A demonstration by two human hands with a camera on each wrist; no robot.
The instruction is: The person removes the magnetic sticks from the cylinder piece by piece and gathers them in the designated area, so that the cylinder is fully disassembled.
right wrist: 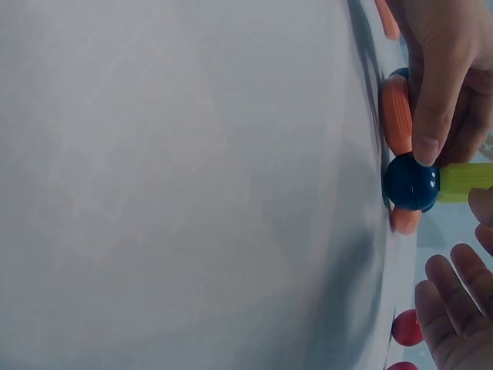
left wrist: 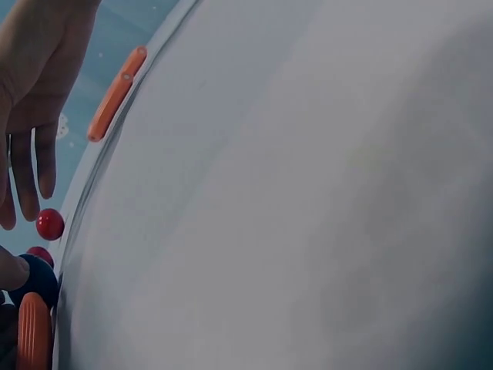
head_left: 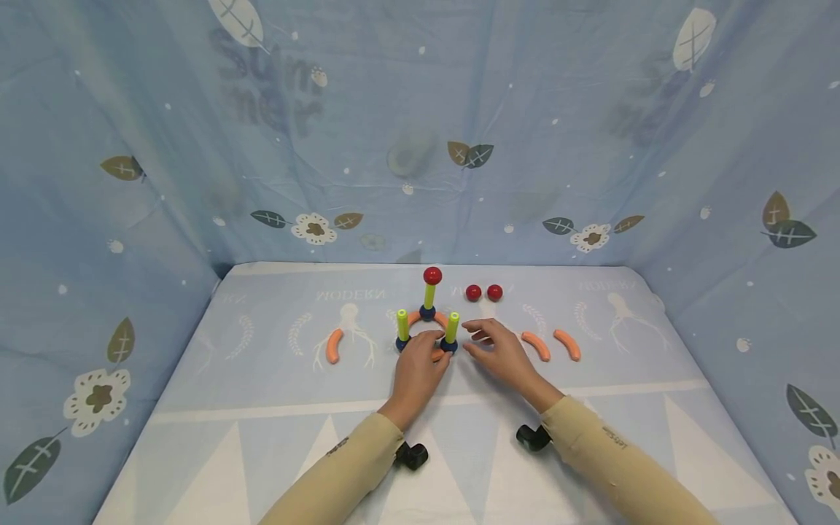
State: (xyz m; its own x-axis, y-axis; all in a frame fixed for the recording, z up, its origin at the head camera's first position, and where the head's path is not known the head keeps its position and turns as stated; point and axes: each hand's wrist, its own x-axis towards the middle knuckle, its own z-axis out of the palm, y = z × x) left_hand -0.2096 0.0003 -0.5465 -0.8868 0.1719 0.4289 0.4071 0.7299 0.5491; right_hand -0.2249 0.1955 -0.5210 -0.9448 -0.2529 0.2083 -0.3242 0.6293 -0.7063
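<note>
A small frame of orange curved pieces [head_left: 441, 319] joined by dark blue balls stands mid-table. Three yellow-green rods rise from it; a red ball [head_left: 432, 275] caps the back rod [head_left: 429, 295]. My left hand [head_left: 415, 373] grips the frame at its front, thumb pressed on the front-right blue ball [right wrist: 410, 183] and fingers curled behind. Just right of the front-right rod [head_left: 453, 328], my right hand [head_left: 500, 356] holds nothing, its fingers loosely bent and spread. In the left wrist view, that right hand [left wrist: 42, 92] hangs above the red balls.
Two loose red balls [head_left: 484, 292] lie behind my right hand. One orange curved piece [head_left: 334, 346] lies to the left, and two more, a nearer one [head_left: 536, 346] and a farther one [head_left: 567, 345], to the right. A patterned blue curtain [head_left: 420, 146] encloses the table's back and sides.
</note>
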